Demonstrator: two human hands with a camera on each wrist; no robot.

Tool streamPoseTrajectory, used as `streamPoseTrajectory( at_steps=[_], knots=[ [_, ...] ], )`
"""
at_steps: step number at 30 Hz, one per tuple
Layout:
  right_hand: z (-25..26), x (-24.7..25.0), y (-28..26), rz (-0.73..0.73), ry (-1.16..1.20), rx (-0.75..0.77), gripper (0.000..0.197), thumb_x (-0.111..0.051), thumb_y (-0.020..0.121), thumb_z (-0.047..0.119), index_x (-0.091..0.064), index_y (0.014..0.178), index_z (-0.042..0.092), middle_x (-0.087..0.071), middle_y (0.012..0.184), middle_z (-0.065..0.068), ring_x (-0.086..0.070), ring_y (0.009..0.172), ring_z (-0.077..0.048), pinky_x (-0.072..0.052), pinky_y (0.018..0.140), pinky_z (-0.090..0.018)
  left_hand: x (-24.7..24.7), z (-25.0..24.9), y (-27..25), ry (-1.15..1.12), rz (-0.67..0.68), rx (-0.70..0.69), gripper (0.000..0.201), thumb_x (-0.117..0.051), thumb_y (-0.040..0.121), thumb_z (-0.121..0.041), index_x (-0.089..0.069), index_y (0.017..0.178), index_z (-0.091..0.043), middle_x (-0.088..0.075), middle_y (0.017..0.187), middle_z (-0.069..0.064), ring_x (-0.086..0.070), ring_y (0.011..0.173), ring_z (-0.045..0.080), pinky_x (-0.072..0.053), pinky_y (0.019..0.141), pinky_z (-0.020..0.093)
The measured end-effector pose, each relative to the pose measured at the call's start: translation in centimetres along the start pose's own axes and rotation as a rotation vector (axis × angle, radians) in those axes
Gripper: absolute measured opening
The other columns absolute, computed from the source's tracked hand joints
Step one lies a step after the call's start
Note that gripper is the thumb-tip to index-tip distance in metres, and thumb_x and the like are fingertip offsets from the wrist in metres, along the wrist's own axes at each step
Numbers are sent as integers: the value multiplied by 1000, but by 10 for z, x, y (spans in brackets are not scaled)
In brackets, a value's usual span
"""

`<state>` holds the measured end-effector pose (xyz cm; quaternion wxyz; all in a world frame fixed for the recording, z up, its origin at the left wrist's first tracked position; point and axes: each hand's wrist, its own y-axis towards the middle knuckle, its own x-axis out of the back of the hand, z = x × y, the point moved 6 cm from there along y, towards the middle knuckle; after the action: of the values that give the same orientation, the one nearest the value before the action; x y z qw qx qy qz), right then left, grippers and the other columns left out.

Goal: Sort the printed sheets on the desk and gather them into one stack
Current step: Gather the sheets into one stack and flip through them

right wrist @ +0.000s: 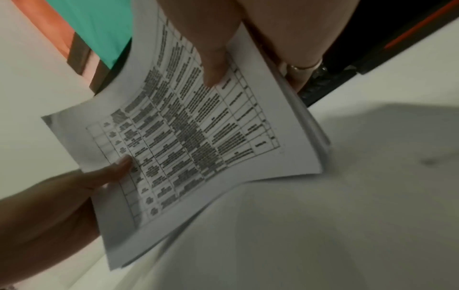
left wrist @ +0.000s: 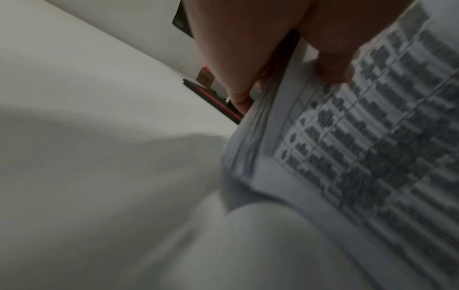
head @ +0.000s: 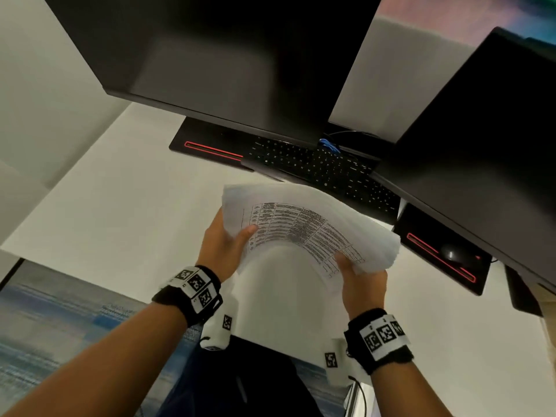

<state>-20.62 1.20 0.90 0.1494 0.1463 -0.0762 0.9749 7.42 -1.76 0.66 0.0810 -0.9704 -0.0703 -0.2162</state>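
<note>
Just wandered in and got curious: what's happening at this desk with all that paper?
A person is holding a stack of printed sheets above a white desk, in front of a keyboard and two dark monitors. The left hand grips one side of the stack, thumb on top; the right hand grips the other. The top sheet carries a printed table. The stack bows upward between the hands, its edges slightly fanned, so it isn't yet squared.

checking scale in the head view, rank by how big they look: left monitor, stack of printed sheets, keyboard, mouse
1. Left monitor, largest.
2. Stack of printed sheets, though nearness to the camera enlarges it.
3. Keyboard, partly hidden, so unsure against the stack.
4. Mouse, smallest.
</note>
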Motion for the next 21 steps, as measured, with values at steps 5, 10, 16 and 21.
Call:
streamPoseTrajectory(
  at_steps=[5,10,16,21],
  knots=[
    [-13,14,18,19,52,-122,28,-76,85,12,-63,109,19,-71,94,13,-69,79,6,-55,63,-10,8,7,16,95,30,119,48,-69,88,-37,-53,127,-15,-65,112,-7,-64,94,7,-51,78,18],
    [-78,-5,7,171,-181,-303,56,-64,92,34,-46,142,14,-62,132,-4,-61,120,-23,-53,100,-39,-15,51,2,213,243,267,62,-49,94,-52,-31,140,-16,-63,119,2,-66,99,28,-52,82,39],
    [-86,-13,7,191,-330,-380,56,-40,104,27,-24,155,9,-36,156,-4,-31,147,-25,-23,121,-36,-24,62,2,243,229,254,24,-40,98,-30,-44,117,-15,-65,100,16,-66,81,35,-54,63,37],
    [-97,-3,12,136,-274,-347,38,-47,99,17,-53,135,13,-60,132,-1,-58,121,-22,-47,106,-43,-16,48,-2,212,203,296,46,-41,95,-4,-45,138,-20,-64,117,2,-60,100,22,-43,82,30]
  ],
)
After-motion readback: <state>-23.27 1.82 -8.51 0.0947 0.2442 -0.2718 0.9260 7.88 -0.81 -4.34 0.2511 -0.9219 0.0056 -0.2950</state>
